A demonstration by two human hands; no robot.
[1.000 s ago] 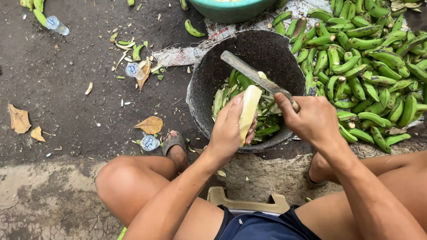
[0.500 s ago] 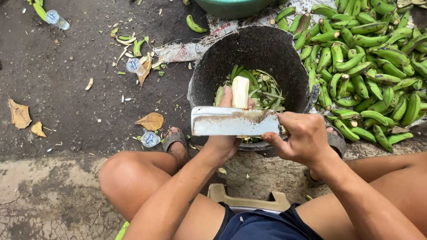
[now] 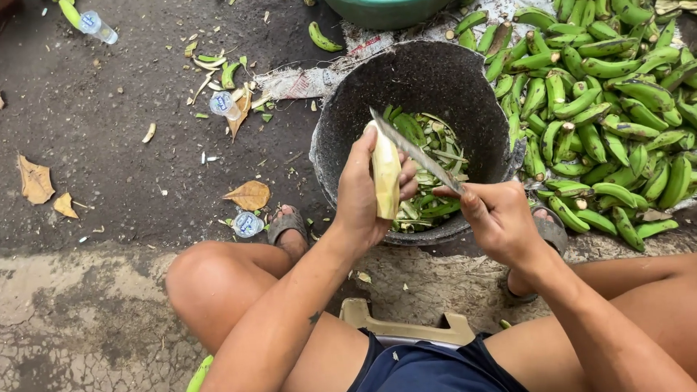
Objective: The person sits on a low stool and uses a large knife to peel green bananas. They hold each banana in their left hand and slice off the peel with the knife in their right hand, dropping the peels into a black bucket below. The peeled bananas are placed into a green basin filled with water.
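the left hand [image 3: 362, 194] is gripping a peeled banana [image 3: 385, 171] upright over the black tub [image 3: 421, 75]; the right hand [image 3: 497, 217] is clenching a knife [image 3: 413, 150] against it. the banana looks light, firm and probably slippery, best held mid-length.

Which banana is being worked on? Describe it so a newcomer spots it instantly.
Start at the big dark round tub in the middle, left of the heap of green bananas. Over its near rim, the left hand grips one banana upright, with the knife in the right hand against it. It alone is peeled, pale yellow.
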